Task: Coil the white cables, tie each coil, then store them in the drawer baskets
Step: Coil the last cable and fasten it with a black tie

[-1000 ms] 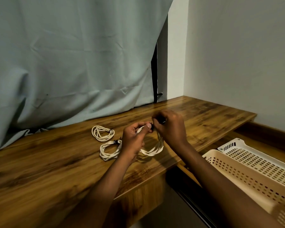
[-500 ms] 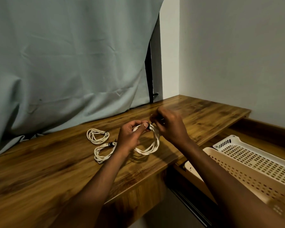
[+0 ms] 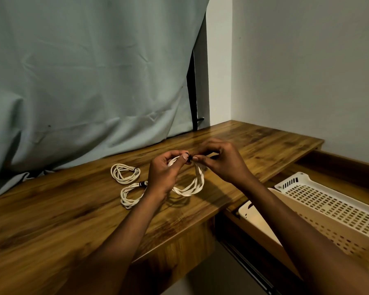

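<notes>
A white cable coil [image 3: 192,184] hangs a little above the wooden desk [image 3: 73,209], held at its top between both hands. My left hand [image 3: 164,173] pinches the coil's top with thumb and fingers. My right hand [image 3: 219,160] pinches a small dark tie at the same spot, fingertips touching the left thumb. Two tied white coils lie flat on the desk to the left: the far coil [image 3: 125,173] and the near coil [image 3: 132,194], which carries a dark tie and is partly hidden by my left wrist.
An open drawer at lower right holds a white perforated basket [image 3: 290,182] and a cream perforated basket [image 3: 285,207]. A grey-green curtain [image 3: 83,81] hangs behind the desk. A plain wall stands at the right.
Both hands stay joined at the coil's top; the fingertips have shifted slightly around the dark tie. The head has turned, so the scene sits a little further left and lower in the frame.
</notes>
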